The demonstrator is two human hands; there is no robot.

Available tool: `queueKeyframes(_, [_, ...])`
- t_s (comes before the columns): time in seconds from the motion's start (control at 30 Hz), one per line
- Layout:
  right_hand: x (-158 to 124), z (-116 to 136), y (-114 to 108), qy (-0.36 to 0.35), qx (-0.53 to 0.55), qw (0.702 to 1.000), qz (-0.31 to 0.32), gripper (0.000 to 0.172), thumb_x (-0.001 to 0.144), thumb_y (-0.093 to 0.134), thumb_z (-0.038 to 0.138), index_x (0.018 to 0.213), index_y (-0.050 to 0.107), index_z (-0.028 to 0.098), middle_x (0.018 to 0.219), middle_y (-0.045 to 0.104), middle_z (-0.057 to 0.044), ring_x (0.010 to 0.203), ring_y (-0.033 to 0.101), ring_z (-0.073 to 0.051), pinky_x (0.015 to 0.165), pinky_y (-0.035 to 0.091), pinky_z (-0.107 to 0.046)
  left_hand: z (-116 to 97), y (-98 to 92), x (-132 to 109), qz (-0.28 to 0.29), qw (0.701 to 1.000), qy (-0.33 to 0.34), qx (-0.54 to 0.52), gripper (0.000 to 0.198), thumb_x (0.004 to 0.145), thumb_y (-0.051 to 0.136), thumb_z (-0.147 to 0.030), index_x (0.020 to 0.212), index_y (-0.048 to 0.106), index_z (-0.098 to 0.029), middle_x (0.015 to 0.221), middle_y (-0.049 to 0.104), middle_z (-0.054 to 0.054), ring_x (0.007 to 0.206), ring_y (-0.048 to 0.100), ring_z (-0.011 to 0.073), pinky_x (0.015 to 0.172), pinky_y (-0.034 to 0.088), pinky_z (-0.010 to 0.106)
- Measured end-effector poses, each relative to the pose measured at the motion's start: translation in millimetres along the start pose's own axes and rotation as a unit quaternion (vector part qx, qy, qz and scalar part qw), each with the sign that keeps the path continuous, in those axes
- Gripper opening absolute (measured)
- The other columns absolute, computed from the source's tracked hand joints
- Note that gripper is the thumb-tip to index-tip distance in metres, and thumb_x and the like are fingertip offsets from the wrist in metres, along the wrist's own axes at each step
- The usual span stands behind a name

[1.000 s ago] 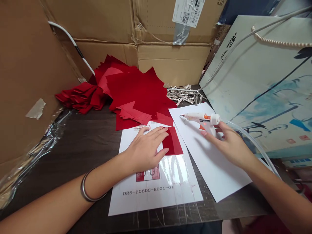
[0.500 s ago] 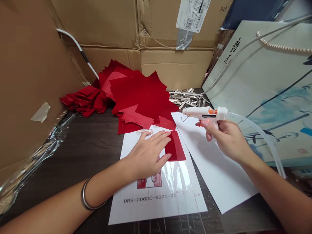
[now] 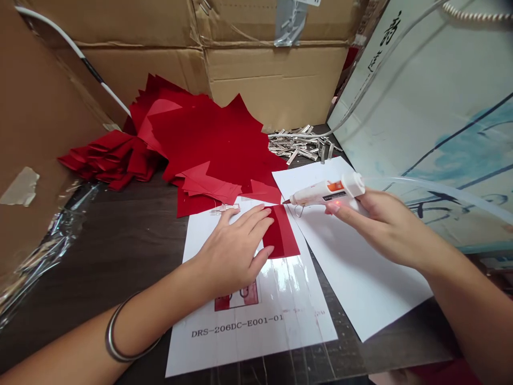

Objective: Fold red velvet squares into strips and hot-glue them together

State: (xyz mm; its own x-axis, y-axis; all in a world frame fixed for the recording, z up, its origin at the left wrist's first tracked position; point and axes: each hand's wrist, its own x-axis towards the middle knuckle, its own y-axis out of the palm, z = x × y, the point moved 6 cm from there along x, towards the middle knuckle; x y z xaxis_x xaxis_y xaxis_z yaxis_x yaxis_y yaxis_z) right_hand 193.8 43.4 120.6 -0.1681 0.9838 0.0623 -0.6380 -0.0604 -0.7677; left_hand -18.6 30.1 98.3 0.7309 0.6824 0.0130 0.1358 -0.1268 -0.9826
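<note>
My right hand (image 3: 372,224) grips a white hot glue gun (image 3: 316,193) with an orange patch on its side. The gun's nozzle tip is at the upper right edge of a small red fabric piece (image 3: 285,235); whether it touches, I cannot tell. Lying flat with fingers stretched out, my left hand (image 3: 238,246) presses on the left part of that piece and hides it. Beneath is a white printed sheet (image 3: 256,347) covered with clear tape, bearing a picture and the code DRS-206DC-E001-01. A metal clip under clear tape (image 3: 225,208) sits near the left fingertips.
Behind lies a pile of red fabric pieces (image 3: 208,133), with a folded red bundle (image 3: 112,158) at left. Several metal clips (image 3: 302,143) are heaped by the cardboard wall (image 3: 276,85). A second white sheet (image 3: 352,283) lies at right, and a painted panel (image 3: 433,117) leans there.
The glue gun has moved left and down, its nozzle now at the red piece's upper edge. My left hand stays on the fabric. The whole view has shifted slightly.
</note>
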Motion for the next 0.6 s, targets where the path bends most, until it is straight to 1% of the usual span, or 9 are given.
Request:
queueKeyframes(0.07, [0.2,-1.9,1.0,0.029,-0.014,0.999,0.011,0.041,0.093,0.044,0.058,0.081,0.064,0.024,0.075,0.061,-0.003,0.068,0.058,-0.019,0.057,0.041,-0.032,-0.5,0.5,0.0,0.000,1.000,0.002,0.004,0.043,0.096,0.041,-0.028,0.134,0.049,-0.010,0.142,0.051,0.013,0.138,0.038,0.0277,0.111,0.025,0.052])
queueKeyframes(0.1, [0.3,-3.7,1.5,0.045,-0.029,0.999,0.011,0.043,0.092,0.043,0.060,0.081,0.064,0.024,0.072,0.060,-0.003,0.064,0.056,-0.019,0.055,0.039,-0.032,-0.5,1.0,0.0,0.000,1.000,0.003,0.007,0.044,0.096,0.041,-0.028,0.134,0.049,-0.010,0.142,0.051,0.014,0.138,0.038,0.0275,0.112,0.025,0.052])
queueKeyframes(0.17, [1.0,-6.3,1.2,0.061,-0.054,0.997,-0.007,0.047,0.090,0.043,0.063,0.076,0.063,0.022,0.063,0.054,-0.002,0.056,0.052,-0.017,0.051,0.036,-0.031,-0.7,2.0,-0.1,0.001,1.000,0.007,0.014,0.044,0.096,0.040,-0.029,0.135,0.049,-0.009,0.142,0.051,0.014,0.137,0.039,0.0273,0.112,0.024,0.052])
queueKeyframes(0.27, [2.5,-7.3,1.9,0.058,-0.068,0.996,-0.025,0.048,0.089,0.045,0.063,0.071,0.060,0.021,0.058,0.050,-0.001,0.052,0.048,-0.015,0.049,0.033,-0.030,-0.8,2.7,-0.5,-0.002,1.000,0.014,0.025,0.045,0.097,0.037,-0.030,0.135,0.049,-0.008,0.142,0.050,0.015,0.136,0.041,0.0275,0.112,0.023,0.053])
queueKeyframes(0.43, [3.1,-2.5,3.7,0.047,-0.056,0.997,-0.002,0.050,0.090,0.044,0.064,0.082,0.067,0.020,0.062,0.056,-0.001,0.054,0.049,-0.015,0.051,0.035,-0.030,-0.2,1.2,-1.8,-0.012,0.999,0.015,0.035,0.045,0.097,0.037,-0.030,0.134,0.050,-0.009,0.143,0.050,0.014,0.136,0.041,0.0269,0.111,0.025,0.054])
queueKeyframes(0.6, [1.9,-0.8,2.9,0.061,-0.066,0.996,0.000,0.055,0.089,0.041,0.067,0.081,0.066,0.019,0.061,0.054,-0.001,0.054,0.049,-0.015,0.053,0.034,-0.030,0.3,1.4,-1.9,-0.016,0.999,0.015,0.035,0.044,0.097,0.037,-0.030,0.134,0.050,-0.009,0.143,0.051,0.013,0.135,0.042,0.0266,0.111,0.027,0.054])
